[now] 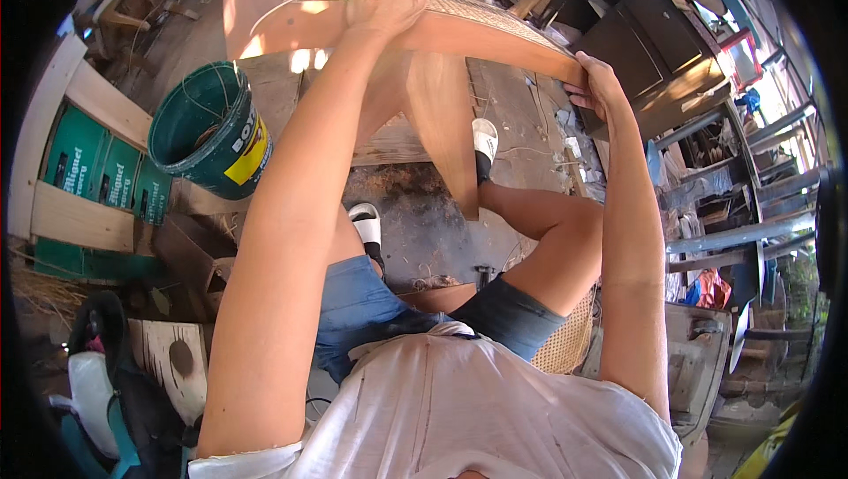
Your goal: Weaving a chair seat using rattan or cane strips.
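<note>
In front of me stands a pale wooden frame [508,45] with woven cane [481,9] along its upper side; it is tilted, so the weave shows only as a narrow strip. My left hand [389,4] lies over its upper edge, fingers bent together and partly hidden. A thin loose cane strand [276,9] curves out to the left of that hand. At the frame's right end, my right hand [599,83] is closed round the corner, thumb on top and fingers beneath. Below the frame a tapered wooden leg [446,130] slants down between my feet.
A dark green bucket [199,130] with strands inside stands left of my left arm. Green crates [106,170] sit behind a pale wooden frame at far left. A dark cabinet [649,42] and cluttered shelves [715,188] line the right. Another cane panel [565,338] is beside my right thigh.
</note>
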{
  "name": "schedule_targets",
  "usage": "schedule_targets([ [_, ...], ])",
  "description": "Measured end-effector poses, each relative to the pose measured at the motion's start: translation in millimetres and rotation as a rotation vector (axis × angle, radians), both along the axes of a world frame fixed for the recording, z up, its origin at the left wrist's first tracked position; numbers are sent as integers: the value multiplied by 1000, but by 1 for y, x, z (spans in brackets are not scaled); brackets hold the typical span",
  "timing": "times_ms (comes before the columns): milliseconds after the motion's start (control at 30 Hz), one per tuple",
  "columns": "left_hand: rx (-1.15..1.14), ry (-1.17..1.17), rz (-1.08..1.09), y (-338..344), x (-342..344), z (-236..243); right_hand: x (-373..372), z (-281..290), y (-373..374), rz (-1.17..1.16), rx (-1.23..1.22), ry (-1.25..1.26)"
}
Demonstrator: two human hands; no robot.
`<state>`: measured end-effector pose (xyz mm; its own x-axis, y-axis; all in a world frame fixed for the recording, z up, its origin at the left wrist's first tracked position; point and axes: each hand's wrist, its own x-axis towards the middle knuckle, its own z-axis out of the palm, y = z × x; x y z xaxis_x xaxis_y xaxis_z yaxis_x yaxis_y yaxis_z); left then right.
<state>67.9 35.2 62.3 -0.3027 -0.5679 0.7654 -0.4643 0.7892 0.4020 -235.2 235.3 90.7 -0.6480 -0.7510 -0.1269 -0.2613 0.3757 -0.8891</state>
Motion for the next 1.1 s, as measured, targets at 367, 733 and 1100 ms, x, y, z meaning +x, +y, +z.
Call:
schedule_targets([
  [367, 3, -139, 188, 91, 35, -15, 18, -24, 66, 199, -206, -250],
  [733, -182, -88, 62, 180, 60, -97, 51, -92, 154, 14, -224, -374],
  [1100, 188, -131, 0, 201, 84, -95, 104, -110, 179, -96, -224, -412],
])
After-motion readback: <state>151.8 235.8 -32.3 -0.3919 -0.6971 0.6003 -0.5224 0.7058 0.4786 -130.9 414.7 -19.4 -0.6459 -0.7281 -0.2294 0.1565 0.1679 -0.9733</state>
